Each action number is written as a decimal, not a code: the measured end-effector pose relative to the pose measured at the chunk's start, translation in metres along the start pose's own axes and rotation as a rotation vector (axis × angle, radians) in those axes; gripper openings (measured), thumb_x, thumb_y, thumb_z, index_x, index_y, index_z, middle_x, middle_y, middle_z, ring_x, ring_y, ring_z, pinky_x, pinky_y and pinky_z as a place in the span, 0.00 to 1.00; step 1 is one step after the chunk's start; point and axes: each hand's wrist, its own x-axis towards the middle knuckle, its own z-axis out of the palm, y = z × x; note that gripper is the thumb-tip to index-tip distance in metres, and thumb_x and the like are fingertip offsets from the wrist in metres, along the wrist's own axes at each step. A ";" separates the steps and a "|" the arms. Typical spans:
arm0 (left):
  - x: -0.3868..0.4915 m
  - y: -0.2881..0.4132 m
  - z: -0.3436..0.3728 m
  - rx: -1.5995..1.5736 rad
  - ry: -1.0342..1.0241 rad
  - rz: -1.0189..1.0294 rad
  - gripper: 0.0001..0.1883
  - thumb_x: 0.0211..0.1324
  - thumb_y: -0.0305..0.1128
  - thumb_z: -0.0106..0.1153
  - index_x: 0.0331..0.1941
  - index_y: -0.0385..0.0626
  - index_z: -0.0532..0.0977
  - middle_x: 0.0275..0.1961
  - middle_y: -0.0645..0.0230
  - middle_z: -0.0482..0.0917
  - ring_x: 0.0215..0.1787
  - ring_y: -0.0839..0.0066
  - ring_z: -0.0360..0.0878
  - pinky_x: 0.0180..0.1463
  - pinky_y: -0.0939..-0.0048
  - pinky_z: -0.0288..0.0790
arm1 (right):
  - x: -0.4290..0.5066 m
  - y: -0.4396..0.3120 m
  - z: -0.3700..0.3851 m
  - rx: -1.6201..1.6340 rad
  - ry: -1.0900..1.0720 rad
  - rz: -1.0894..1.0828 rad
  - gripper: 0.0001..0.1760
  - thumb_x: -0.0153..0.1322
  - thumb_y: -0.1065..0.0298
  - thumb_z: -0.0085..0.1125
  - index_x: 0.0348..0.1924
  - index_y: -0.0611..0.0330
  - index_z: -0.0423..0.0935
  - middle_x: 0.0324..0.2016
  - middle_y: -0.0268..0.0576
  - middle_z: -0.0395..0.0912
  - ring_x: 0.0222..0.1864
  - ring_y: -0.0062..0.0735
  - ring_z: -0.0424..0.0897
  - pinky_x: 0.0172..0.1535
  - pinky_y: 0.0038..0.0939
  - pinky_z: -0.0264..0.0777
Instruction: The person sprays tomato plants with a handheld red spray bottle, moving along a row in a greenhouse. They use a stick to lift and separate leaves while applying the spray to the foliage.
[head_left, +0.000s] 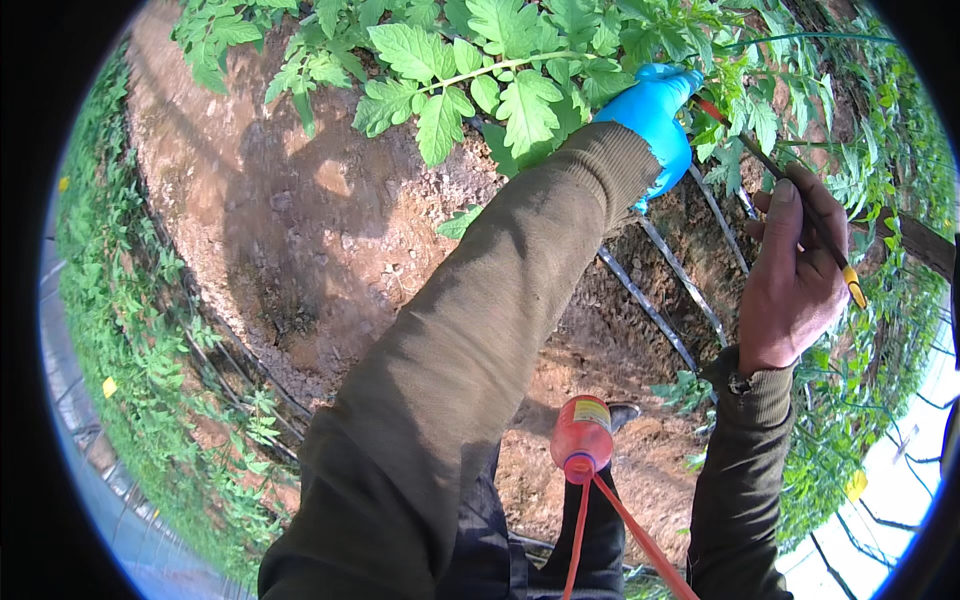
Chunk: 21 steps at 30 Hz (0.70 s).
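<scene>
My left hand (654, 120), in a blue glove, reaches into the leafy top of a tomato plant (525, 101). Its fingertips are closed on a part of the plant; exactly which part is hidden among leaves. My bare right hand (796, 277) grips a thin dark brush (766, 161) with a yellow end. The brush's red tip (712, 111) is close beside the gloved fingertips. Below, a bottle (583, 435) of red liquid hangs in front of my legs on a red cord (637, 532).
Pale drip lines (649, 307) run along the soil under the plants. A green string (810, 36) stretches across the upper right. Further plant rows (142, 360) stand on the left and right, with yellow tags (109, 387) among them. Bare soil (322, 195) lies left of my forearm.
</scene>
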 end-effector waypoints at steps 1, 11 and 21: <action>-0.001 0.001 0.002 -0.126 -0.003 -0.052 0.18 0.81 0.41 0.51 0.69 0.54 0.67 0.58 0.58 0.80 0.56 0.60 0.82 0.62 0.57 0.78 | 0.002 -0.001 0.000 0.008 -0.011 0.009 0.11 0.83 0.71 0.62 0.56 0.67 0.82 0.44 0.43 0.87 0.44 0.23 0.86 0.49 0.27 0.82; -0.062 0.000 0.008 -0.868 -0.040 -0.354 0.17 0.75 0.25 0.55 0.64 0.49 0.76 0.42 0.70 0.76 0.36 0.80 0.72 0.42 0.73 0.69 | -0.070 -0.075 -0.066 -0.073 -0.110 0.224 0.09 0.79 0.81 0.58 0.52 0.72 0.80 0.47 0.45 0.80 0.44 0.26 0.83 0.46 0.25 0.80; -0.333 0.010 -0.096 -0.644 -0.096 0.025 0.26 0.78 0.22 0.55 0.77 0.43 0.69 0.74 0.64 0.77 0.70 0.73 0.79 0.76 0.65 0.71 | -0.097 -0.185 -0.089 -0.045 -0.311 0.110 0.06 0.75 0.78 0.62 0.44 0.67 0.83 0.36 0.47 0.81 0.36 0.36 0.81 0.41 0.32 0.76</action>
